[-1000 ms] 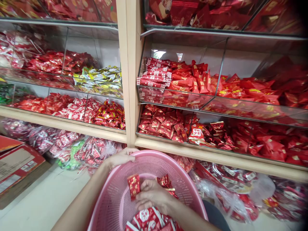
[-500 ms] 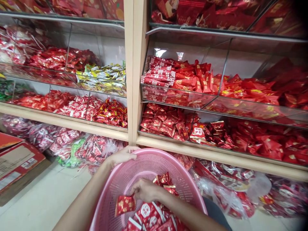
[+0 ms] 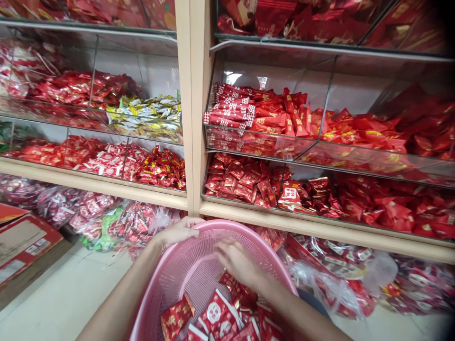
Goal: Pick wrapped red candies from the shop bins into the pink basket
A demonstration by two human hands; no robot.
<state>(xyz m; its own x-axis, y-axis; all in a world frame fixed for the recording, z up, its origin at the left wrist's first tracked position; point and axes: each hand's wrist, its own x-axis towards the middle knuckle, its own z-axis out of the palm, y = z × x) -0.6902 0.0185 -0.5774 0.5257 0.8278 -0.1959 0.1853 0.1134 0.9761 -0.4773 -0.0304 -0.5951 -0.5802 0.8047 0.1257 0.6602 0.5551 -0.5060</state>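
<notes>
A pink plastic basket (image 3: 197, 277) with perforated walls stands tilted in front of me. My left hand (image 3: 180, 232) is closed over its far left rim. Inside the basket, my right hand (image 3: 239, 261) hovers near the far wall, above the sweets. Its fingers are loosely bent and a little blurred, with nothing visible in them. A red packet with gold flowers (image 3: 177, 318) rests at the basket's left side. Red-and-white wrapped sweets (image 3: 217, 310) fill the near part. Darker red wrapped sweets (image 3: 237, 289) are partly covered by my right hand and forearm.
Ahead, wooden shelves (image 3: 194, 104) hold clear bins of red sweets (image 3: 245, 177) and yellow-green packets (image 3: 147, 113). Plastic bags of sweets (image 3: 142, 222) lie on the floor under the bottom shelf. A cardboard box (image 3: 28, 246) stands at the left.
My right hand has let go of the gold-flowered packet, which now lies lower at the basket's left. The hand has moved up and right toward the far wall. My left hand stays on the rim.
</notes>
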